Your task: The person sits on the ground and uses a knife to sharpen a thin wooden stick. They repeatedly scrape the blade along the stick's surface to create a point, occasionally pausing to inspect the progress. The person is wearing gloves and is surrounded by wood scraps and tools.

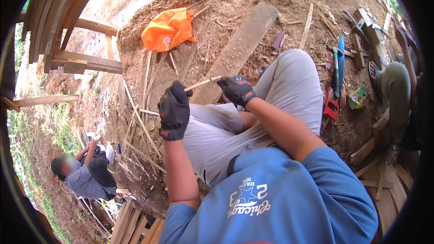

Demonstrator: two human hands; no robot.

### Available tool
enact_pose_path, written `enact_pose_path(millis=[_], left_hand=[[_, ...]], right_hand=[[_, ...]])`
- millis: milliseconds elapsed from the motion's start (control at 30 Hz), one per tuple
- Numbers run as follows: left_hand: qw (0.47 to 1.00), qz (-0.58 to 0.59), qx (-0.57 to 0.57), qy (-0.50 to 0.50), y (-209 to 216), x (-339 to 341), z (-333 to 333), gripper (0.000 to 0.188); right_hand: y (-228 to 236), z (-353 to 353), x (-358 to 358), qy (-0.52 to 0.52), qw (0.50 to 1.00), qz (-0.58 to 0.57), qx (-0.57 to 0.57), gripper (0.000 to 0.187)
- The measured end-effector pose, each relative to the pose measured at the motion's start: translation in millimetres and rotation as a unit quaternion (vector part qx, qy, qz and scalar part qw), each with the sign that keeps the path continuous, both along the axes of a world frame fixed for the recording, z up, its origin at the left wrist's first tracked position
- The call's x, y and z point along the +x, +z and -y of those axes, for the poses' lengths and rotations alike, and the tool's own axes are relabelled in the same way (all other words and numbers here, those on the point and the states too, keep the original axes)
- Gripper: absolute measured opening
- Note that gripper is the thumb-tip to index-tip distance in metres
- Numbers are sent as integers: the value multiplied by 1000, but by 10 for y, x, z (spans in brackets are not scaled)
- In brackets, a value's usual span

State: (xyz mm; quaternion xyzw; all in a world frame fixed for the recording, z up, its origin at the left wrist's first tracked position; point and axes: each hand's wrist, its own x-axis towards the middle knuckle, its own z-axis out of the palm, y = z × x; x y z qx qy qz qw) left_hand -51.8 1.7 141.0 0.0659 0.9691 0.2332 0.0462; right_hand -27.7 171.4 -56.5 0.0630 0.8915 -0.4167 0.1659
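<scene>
Black work gloves cover both of my hands. A thin, pale wooden stick (pixel 202 83) spans the gap between them, above my lap. My left hand (pixel 174 110) is closed round its left end. At the other end, my right hand (pixel 236 91) is closed with the stick's tip at its fingers. A whitish rod (pixel 150 112) shows beside my left hand; whether I hold it or it lies behind cannot be told. Beyond my hands a wide wooden plank (pixel 242 40) lies on the ground, strewn with small chips.
An orange bag (pixel 169 30) lies ahead on the left. To the right are a red-handled saw (pixel 332 106) and a green packet (pixel 357 97). One person (pixel 92 171) sits at left; another person's knee (pixel 395 86) shows at right. A wooden frame (pixel 86 61) stands at upper left.
</scene>
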Motion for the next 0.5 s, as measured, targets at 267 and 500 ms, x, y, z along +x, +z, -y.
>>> enact_pose_path(millis=[267,500], left_hand=[[987,-113,-92,-72,-294,-93,149,54],[926,-166,331,-76,-740,-61,-324,41]], right_hand=[[81,-86,9,52,998,-32,-9,47],[-38,-152,-17,62,997,25,-45,46]])
